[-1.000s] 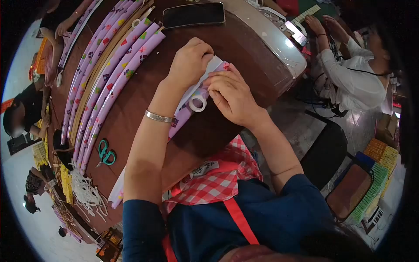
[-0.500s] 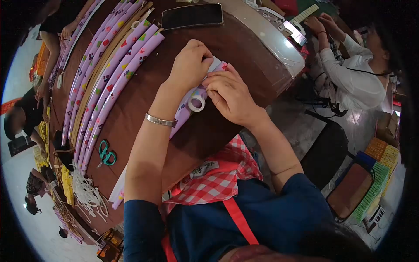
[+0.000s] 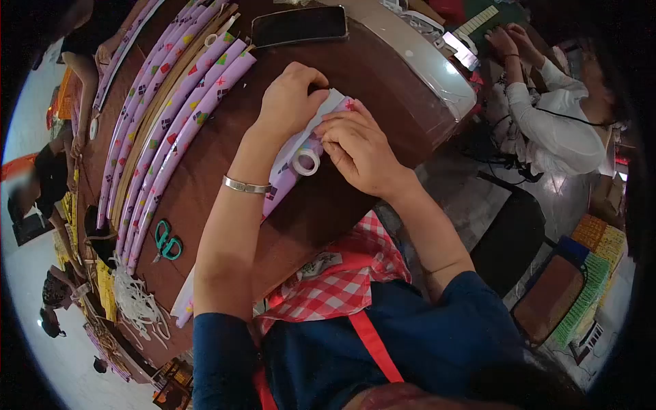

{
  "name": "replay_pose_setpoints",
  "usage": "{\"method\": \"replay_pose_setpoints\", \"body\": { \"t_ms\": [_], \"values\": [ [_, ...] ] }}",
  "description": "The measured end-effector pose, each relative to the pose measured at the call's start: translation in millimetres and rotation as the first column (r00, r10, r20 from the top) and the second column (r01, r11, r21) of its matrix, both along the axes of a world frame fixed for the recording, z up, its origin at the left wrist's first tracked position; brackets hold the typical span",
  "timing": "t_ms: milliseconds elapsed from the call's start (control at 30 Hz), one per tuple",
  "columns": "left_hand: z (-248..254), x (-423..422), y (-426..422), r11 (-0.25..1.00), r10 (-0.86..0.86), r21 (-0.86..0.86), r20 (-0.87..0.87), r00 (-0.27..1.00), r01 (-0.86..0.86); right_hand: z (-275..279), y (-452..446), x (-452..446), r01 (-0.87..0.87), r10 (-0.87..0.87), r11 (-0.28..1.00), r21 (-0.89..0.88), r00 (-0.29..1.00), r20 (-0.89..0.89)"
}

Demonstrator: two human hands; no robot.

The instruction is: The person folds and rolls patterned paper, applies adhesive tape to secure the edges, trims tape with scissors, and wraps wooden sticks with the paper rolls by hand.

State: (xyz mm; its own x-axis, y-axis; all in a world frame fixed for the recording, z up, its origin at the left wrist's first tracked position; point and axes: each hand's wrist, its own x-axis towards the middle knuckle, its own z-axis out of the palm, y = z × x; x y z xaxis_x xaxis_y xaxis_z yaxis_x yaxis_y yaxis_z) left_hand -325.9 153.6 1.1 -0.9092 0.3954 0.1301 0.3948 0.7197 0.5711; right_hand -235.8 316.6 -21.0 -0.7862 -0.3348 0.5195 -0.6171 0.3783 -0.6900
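Note:
A purple patterned tube [image 3: 276, 193] with a pale lengthwise strip lies slanting between my hands on the brown tabletop [image 3: 205, 191]. My left hand [image 3: 290, 99] is closed beside its upper left edge, fingers curled and thumb bent in; what it pinches, if anything, is hidden. My right hand [image 3: 359, 150] grips the tube near its upper end, fingers bent over the patterned surface. A white roll of tape [image 3: 305, 162] rests against the tube, just left of my right fingers. Teal-handled scissors [image 3: 167, 240] lie on the table left of my left forearm.
Several long purple patterned tubes [image 3: 181, 130] lie bundled at left. A black phone [image 3: 299, 26] lies at the table's far side, and white strips [image 3: 137, 297] heap at lower left. A person in a white top [image 3: 557, 130] works at right; others are at left.
My left hand has shifted slightly left, showing more of the tube's pale strip. The tape roll has moved a little left; my right hand stays nearly in place.

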Motion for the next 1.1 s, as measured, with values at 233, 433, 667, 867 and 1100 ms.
{"method": "replay_pose_setpoints", "body": {
  "t_ms": [233,433,667,867,1100],
  "values": [
    [-0.8,-0.4,8.1,0.997,0.065,-0.040,0.021,0.998,-0.064,1.8,0.6,-0.1,-0.007,0.007,1.000,0.012,1.000,0.007],
    [-2.2,6.4,13.4,0.992,0.121,-0.038,-0.017,0.993,-0.121,2.6,0.8,0.1,0.008,-0.008,1.000,0.023,1.000,-0.004],
    [-10.0,5.3,10.0,0.994,0.106,-0.006,-0.055,0.993,-0.107,1.3,0.7,0.5,0.002,-0.002,1.000,0.001,1.000,-0.001],
    [-12.5,7.1,7.4,0.997,0.071,0.031,-0.085,0.994,-0.069,0.1,1.4,0.8,-0.002,0.002,1.000,0.023,1.000,0.000],
    [-11.9,12.8,-5.4,0.992,-0.019,0.118,-0.118,0.993,0.033,-0.8,2.8,0.3,-0.022,0.022,0.999,0.030,1.000,-0.003]
  ]
}}
